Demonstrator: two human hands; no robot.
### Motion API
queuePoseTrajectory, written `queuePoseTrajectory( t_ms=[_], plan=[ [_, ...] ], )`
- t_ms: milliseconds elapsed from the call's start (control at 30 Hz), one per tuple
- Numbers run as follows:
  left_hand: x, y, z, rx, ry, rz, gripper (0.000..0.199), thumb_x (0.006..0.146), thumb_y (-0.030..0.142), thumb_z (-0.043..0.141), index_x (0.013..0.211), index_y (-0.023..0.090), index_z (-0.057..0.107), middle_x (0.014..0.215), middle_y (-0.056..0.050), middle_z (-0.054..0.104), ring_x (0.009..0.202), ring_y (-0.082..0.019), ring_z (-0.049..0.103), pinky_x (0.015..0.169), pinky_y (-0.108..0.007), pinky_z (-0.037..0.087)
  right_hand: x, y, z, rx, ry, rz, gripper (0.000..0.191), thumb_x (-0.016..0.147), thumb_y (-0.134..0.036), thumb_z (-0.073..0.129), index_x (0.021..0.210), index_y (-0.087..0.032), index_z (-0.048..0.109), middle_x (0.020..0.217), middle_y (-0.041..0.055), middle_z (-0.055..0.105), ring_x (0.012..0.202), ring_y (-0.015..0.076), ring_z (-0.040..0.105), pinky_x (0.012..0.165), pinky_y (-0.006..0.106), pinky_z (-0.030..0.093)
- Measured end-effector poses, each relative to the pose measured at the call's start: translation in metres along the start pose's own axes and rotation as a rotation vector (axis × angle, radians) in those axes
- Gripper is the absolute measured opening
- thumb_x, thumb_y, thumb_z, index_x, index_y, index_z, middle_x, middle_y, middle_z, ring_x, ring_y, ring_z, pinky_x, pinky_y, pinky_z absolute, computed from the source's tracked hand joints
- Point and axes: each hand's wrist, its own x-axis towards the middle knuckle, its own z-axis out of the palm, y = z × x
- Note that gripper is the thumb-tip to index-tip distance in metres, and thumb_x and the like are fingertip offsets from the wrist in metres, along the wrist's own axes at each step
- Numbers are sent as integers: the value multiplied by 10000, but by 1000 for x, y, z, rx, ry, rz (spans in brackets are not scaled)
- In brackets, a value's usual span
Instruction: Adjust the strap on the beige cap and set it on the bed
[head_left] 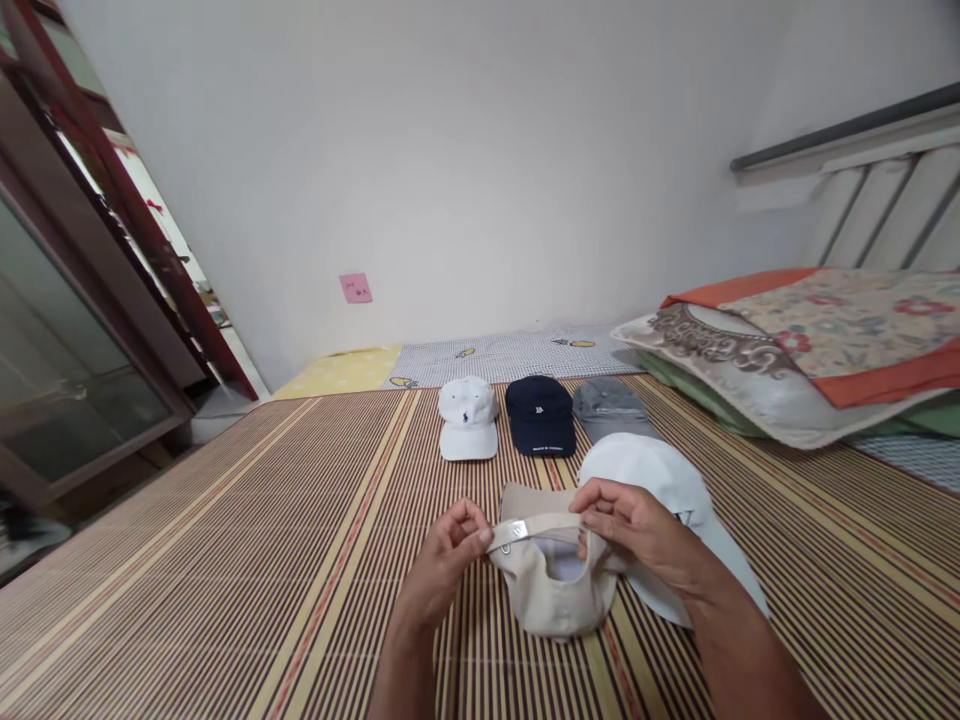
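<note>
A beige baseball cap (559, 600) is held crown down, with its strap side toward the top and its brim pointing away from me. My left hand (448, 560) pinches the left end of the back strap (536, 527), beside a shiny metal buckle (515, 530). The strap's right end is between the thumb and fingers of my right hand (637, 525). Just behind and below my right hand lies a larger white cap (660, 475), partly covered by that hand and forearm.
Farther back, a white cap (468, 415), a navy cap (540, 415) and a grey cap (611, 408) stand in a row on the striped mat (300, 520). Stacked pillows (780, 350) lie at the right. A pink note (355, 288) is on the wall.
</note>
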Motion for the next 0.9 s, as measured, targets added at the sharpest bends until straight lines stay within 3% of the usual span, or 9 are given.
queuePoseTrajectory(
  t_ms=[167, 300, 400, 500, 700, 900],
  plan=[
    [1, 1, -2, -27, 52, 14, 304, 807, 376, 865, 916, 190, 651, 806, 5, 655, 738, -144, 560, 719, -273, 422, 2, 2, 0, -49, 47, -30, 392, 845, -557, 799, 936, -198, 671, 736, 18, 738, 696, 192, 682, 681, 323, 477],
    [-1, 4, -6, 195, 50, 28, 325, 859, 441, 804, 1074, 205, 741, 927, -35, 691, 877, -199, 605, 817, -313, 452, 3, -1, 3, -53, 64, -33, 389, 845, -567, 791, 929, -207, 672, 720, 7, 727, 659, 188, 672, 650, 321, 479],
    [-2, 5, -7, 354, -23, 47, 300, 918, 496, 718, 951, 205, 781, 948, -55, 686, 937, -231, 593, 847, -331, 441, 3, -4, 6, -52, 68, -41, 382, 845, -560, 795, 930, -207, 676, 725, 11, 736, 675, 187, 679, 667, 315, 490],
    [-3, 7, -6, 330, -84, 59, 333, 919, 518, 706, 842, 202, 781, 919, -58, 676, 936, -240, 586, 855, -341, 431, 1, -4, 5, -27, 43, -30, 378, 850, -547, 797, 947, -203, 675, 723, 19, 752, 672, 181, 686, 654, 295, 486],
    [-11, 14, -14, 166, -107, 19, 402, 886, 523, 745, 677, 183, 698, 648, 21, 509, 647, -143, 448, 709, -300, 369, -5, 0, 1, 1, -259, 131, 394, 796, -482, 855, 1015, -171, 752, 899, 72, 808, 765, 187, 712, 678, 262, 479],
    [-18, 15, -22, -136, -4, -6, 440, 761, 541, 860, 669, 147, 688, 567, 28, 529, 515, -83, 400, 526, -214, 292, -3, 0, 16, 19, -416, 159, 403, 696, -509, 899, 877, -167, 787, 732, -12, 695, 632, 121, 552, 573, 215, 355]
  ],
)
